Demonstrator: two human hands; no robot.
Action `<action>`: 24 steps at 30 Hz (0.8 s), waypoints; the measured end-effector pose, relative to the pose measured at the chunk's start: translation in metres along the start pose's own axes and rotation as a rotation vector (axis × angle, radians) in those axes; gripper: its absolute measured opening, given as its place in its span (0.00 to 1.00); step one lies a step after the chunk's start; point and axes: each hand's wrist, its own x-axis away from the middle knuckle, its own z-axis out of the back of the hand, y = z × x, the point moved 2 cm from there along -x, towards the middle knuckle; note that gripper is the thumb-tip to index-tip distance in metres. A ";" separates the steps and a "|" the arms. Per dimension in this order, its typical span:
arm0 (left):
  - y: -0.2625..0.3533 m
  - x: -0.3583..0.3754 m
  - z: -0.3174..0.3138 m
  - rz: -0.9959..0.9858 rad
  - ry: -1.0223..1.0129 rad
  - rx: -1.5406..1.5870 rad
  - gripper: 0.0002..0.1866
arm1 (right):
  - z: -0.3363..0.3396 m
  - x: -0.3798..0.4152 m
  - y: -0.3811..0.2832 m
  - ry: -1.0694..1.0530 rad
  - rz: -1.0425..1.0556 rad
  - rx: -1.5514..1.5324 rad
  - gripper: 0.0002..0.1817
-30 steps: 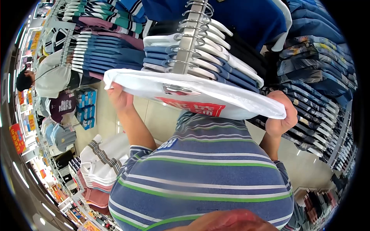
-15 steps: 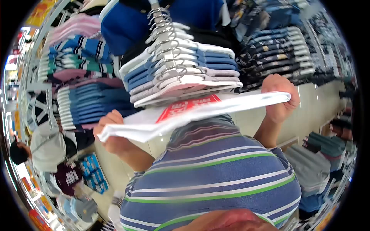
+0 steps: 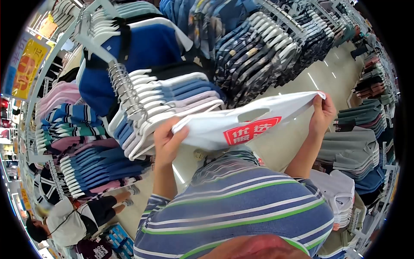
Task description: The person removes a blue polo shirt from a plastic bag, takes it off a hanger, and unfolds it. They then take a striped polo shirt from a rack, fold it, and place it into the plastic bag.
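Observation:
A white plastic shopping bag (image 3: 202, 128) is stretched between my hands in front of my striped shirt. Its oval handle cutout (image 3: 253, 115) and a red printed block with white characters (image 3: 251, 130) face up toward me. My left hand (image 3: 167, 140) pinches the bag's left top corner, close beside the nearest hangers of a clothes rack. At the opposite top corner, my right hand (image 3: 322, 116) grips the edge with its fingers closed. The lower part of the bag hangs out of sight behind its upper face.
White hangers (image 3: 172, 111) with blue and pink garments crowd a metal rail at left. Dark patterned shirts (image 3: 250, 58) hang ahead, grey shirts (image 3: 351, 149) at right. A person in a white top (image 3: 67, 222) stands lower left. Pale tiled floor (image 3: 302, 93) runs between racks.
The view has swung, so the near rack now lies further left. The bag has tilted, showing its handle cutout and more print. My left hand has shifted right; both hands keep hold.

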 end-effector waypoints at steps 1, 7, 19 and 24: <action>-0.012 -0.012 -0.014 0.043 0.002 0.035 0.03 | 0.012 -0.012 0.008 0.002 -0.006 0.045 0.12; -0.041 -0.088 -0.116 0.164 0.002 0.152 0.06 | 0.059 -0.109 0.046 0.117 -0.008 0.125 0.13; -0.012 -0.193 -0.221 -0.042 0.144 0.049 0.09 | 0.075 -0.262 0.101 0.157 0.167 -0.055 0.12; -0.027 -0.222 -0.220 -0.002 0.102 -0.075 0.11 | 0.045 -0.303 0.171 -0.080 0.075 -0.073 0.13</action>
